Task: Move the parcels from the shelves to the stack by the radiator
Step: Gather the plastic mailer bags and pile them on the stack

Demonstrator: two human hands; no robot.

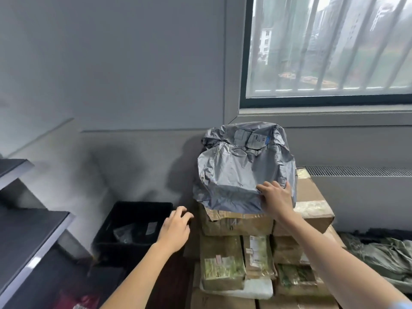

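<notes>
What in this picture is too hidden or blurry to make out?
Head view only:
- Grey parcel: its label print is too small and creased to read.
- Black crate: contents lost in shadow.
- Shelves: cut off by the left edge.
- Right hand: its grip underneath is hidden by the hand itself.

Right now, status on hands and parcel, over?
Right hand gripping grey parcel atop the cardboard stack. Left hand free, open. Black crate left of stack, not obstructing.

Head camera looks forward and down, close over the parcel stack (263,224) below a window (330,52).
</notes>
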